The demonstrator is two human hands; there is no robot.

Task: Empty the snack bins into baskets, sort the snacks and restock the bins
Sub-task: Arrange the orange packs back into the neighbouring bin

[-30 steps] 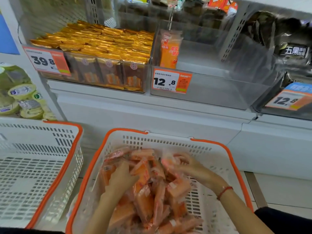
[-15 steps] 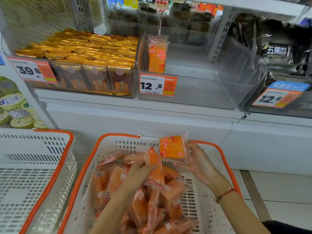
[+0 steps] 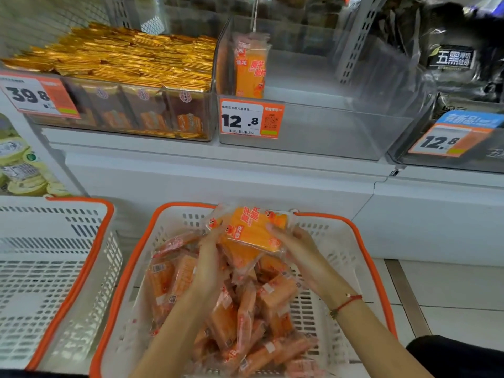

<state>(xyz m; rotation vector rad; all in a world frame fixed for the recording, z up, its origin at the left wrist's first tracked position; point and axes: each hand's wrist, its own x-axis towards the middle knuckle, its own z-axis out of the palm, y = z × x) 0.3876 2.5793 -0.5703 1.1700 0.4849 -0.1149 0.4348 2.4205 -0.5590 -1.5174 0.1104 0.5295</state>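
Now gathering orange snack packets [image 3: 252,231] into a small stack just above the far rim of the middle basket [image 3: 365,241], at lower centre of the frame. Left hand [image 3: 211,266] wrapped round the stack's left end, right hand [image 3: 296,245] cupping its right end with fingers curled over the top packet; both grasping, neither free. Long axis of the stack running roughly left to right, tilted a little down toward the right, printed face up toward the camera.

Straight up the frame from the hands, past the white shelf ledge [image 3: 218,165]: the clear bin [image 3: 313,132] with the 12.8 price tag [image 3: 251,118], nearly bare, with a few matching packets standing upright [image 3: 251,66] against its left wall. Packets there stand on end, so the stack probably needs turning upright before going in beside them. Bin lies directly ahead of both hands, with the standing row a shade nearer the left hand.

Many more orange packets lying loose in the middle basket [image 3: 245,309] below the hands, so restocking looks barely begun. Second basket [image 3: 54,268] at lower left, bin of gold packets [image 3: 122,64] at upper left, dark packets [image 3: 452,58] at upper right.
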